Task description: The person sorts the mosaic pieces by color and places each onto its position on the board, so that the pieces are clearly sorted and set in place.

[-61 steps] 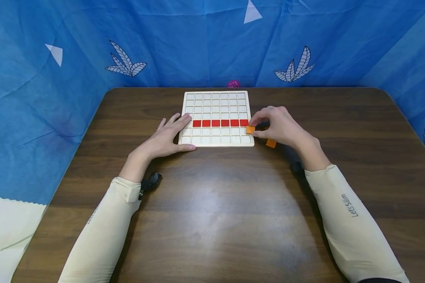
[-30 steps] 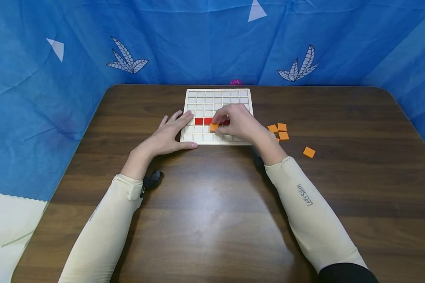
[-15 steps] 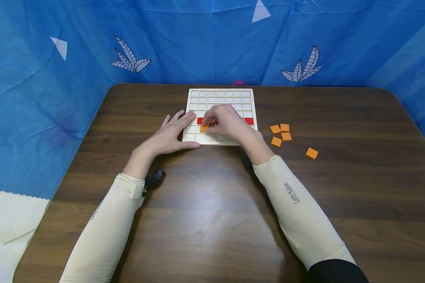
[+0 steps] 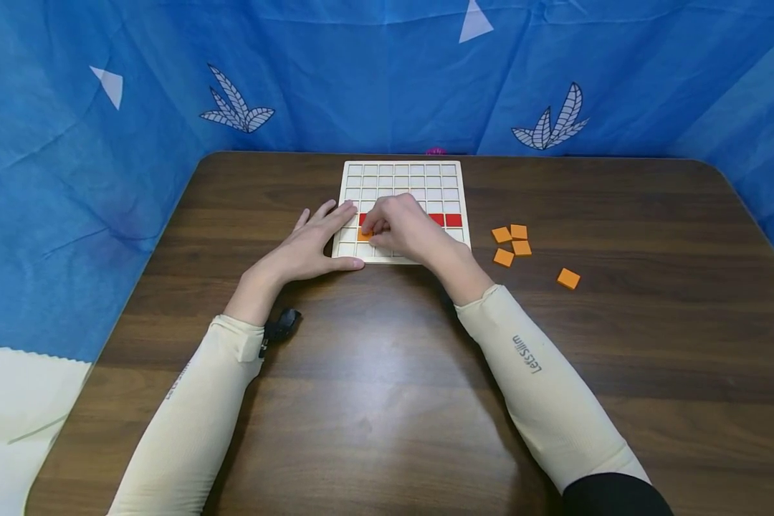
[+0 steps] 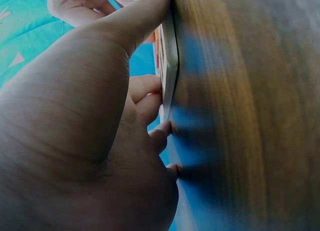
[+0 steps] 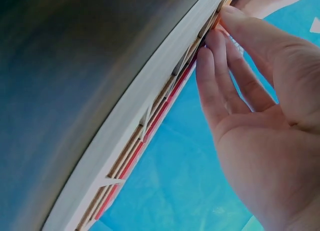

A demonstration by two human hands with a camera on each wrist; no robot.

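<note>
In the head view a pale gridded board point(image 4: 400, 182) lies on the table, with a row of red tiles point(image 4: 453, 220) across it. My right hand point(image 4: 409, 228) pinches an orange tile point(image 4: 363, 235) between thumb and fingers, low over a cell near the left end of the row below the red one. Its knuckles cover part of the red row. In the right wrist view, thumb and fingertips meet at a sliver of orange point(image 6: 216, 22) by the board's far end. Spread along the board's left edge, my left hand point(image 4: 299, 251) rests with its fingers extended and thumb at the front corner.
Several loose orange tiles point(image 4: 521, 248) lie grouped on the wooden table point(image 4: 651, 322) right of the board. Another orange tile point(image 4: 568, 279) sits apart, farther right and nearer the front. A blue patterned cloth point(image 4: 374, 79) hangs behind the table.
My right hand has carried the orange tile leftward from the board's right edge, across the board, to near its left side, and lowered it there. The left hand stays at the left edge.
</note>
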